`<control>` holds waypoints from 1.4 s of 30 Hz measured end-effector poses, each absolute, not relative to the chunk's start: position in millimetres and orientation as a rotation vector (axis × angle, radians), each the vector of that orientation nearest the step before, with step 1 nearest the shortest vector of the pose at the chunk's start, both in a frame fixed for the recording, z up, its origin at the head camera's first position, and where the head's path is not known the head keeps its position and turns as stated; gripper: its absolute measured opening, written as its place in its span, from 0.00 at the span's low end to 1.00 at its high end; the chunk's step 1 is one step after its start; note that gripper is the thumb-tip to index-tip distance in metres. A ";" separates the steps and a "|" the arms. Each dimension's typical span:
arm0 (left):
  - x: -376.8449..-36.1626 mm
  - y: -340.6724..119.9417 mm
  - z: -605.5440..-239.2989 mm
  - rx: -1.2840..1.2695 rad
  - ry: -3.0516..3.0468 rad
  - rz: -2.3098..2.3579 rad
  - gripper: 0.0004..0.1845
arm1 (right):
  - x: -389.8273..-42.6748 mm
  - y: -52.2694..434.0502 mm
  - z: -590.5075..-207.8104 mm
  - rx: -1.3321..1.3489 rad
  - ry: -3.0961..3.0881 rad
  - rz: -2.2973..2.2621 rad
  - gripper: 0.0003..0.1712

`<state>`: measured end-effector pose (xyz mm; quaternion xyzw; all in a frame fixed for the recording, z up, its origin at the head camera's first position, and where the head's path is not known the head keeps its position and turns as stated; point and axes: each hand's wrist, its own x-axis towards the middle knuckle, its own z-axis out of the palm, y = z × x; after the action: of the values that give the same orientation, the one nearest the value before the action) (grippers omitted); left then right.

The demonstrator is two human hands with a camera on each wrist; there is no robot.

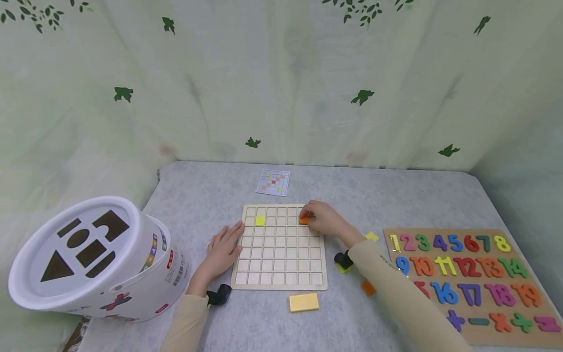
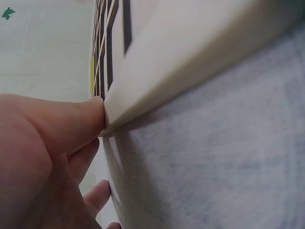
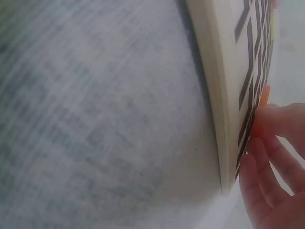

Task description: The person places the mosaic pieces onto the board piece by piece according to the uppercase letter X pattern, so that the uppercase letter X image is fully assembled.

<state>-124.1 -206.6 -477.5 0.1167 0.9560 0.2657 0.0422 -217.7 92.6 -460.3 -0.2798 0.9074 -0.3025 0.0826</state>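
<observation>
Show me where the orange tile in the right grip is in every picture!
Head: the orange tile is right of the middle, near the board's far right corner, in the right grip.
Left wrist: not in it.
Right wrist: the orange tile is towards the right edge, about halfway down.
Shared landmark: the wooden grid board.

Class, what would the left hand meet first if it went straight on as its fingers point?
The left hand would meet the wooden grid board at its left edge; they appear to be touching.
</observation>
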 end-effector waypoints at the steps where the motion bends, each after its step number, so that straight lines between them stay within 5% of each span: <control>1: -124.3 -206.8 -477.6 0.358 2.925 0.812 0.30 | -217.7 90.7 -460.5 -0.829 2.713 -0.896 0.15; 14: -123.8 -207.0 -478.4 0.363 2.922 0.824 0.30 | -210.9 93.7 -456.6 -0.855 2.725 -0.858 0.13; 30: -122.5 -206.9 -479.4 0.353 2.931 0.805 0.29 | -186.4 191.1 -454.2 -0.581 2.772 -0.891 0.09; 42: -125.1 -207.4 -480.6 0.343 2.926 0.796 0.30 | -183.3 178.1 -460.1 -0.483 2.832 -0.709 0.10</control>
<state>-125.1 -207.4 -480.6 0.1122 0.9578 0.2606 0.0450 -183.3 178.1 -460.1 -0.1627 0.9531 -0.2385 0.0909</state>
